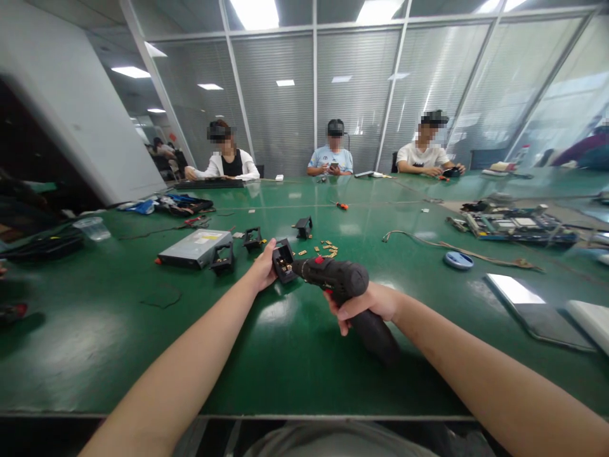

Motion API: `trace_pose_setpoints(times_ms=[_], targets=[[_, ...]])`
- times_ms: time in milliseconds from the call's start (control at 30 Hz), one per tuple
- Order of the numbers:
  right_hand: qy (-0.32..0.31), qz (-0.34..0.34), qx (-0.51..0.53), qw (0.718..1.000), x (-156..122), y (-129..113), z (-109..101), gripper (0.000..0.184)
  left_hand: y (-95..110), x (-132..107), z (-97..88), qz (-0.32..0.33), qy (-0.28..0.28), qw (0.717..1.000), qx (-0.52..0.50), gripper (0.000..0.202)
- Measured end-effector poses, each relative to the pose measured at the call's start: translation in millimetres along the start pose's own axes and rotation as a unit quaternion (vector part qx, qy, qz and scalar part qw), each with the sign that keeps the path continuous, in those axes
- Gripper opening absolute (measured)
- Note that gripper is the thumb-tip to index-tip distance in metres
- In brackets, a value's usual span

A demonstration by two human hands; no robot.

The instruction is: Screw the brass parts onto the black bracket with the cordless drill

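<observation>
2 bare hands work at a green table: the left hand pinches a small black bracket and steadies it on the surface, thumb on top, while the right hand is wrapped tight round the grip of a black power screwdriver, its nose set against the bracket's open face. The step in hand appears to be driving or backing out a screw in that bracket; whether the bit is seated in a screw head cannot be told. Any next move would call for the tool kept in line with the screw and the left fingers held clear of the bit.

Loose brass-coloured parts lie just beyond the bracket, with 3 more black brackets near them and a grey disc drive to the left. A tan cable and a blue round lid lie well apart to the right, circuit boards farther off. Between the forearms and the near table edge the surface offers open room for drawing back. 3 people sit along the far side, well clear of the work.
</observation>
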State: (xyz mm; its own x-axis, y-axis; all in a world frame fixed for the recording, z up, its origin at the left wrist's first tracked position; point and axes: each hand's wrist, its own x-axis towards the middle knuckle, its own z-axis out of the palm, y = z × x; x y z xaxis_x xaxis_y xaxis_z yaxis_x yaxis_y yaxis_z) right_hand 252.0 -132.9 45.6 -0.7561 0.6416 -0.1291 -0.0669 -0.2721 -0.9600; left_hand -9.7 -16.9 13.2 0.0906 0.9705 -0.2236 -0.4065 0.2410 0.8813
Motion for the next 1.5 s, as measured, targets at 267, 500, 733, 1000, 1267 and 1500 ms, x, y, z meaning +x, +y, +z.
trace_pose_setpoints(times_ms=[267,500,733,1000,1267,1500], targets=[[-0.009,-0.01,-0.021,1.0,0.3,4.2,-5.0,0.037,-2.0,4.3,-3.0,-0.004,0.0,1.0,0.003,0.047],[-0.02,0.0,-0.017,1.0,0.4,1.2,-3.2,0.04,-3.9,6.7,-7.2,0.016,-0.014,1.0,0.017,0.046],[-0.019,0.004,-0.03,0.999,-1.5,-2.3,-1.7,0.038,-4.1,5.7,-6.8,0.01,-0.018,1.0,0.011,0.048],[-0.014,0.002,-0.019,1.0,-0.8,-1.7,-0.4,0.039,-3.9,4.9,-5.5,0.019,-0.014,1.0,0.021,0.048],[-0.004,0.014,-0.027,1.0,-2.7,-1.9,0.4,0.046,-2.4,3.3,-2.8,0.008,-0.012,1.0,0.024,0.05],[-0.006,0.024,-0.022,0.999,-2.9,-1.7,-2.0,0.062,-2.6,4.6,-3.2,0.005,-0.001,1.0,0.025,0.049]])
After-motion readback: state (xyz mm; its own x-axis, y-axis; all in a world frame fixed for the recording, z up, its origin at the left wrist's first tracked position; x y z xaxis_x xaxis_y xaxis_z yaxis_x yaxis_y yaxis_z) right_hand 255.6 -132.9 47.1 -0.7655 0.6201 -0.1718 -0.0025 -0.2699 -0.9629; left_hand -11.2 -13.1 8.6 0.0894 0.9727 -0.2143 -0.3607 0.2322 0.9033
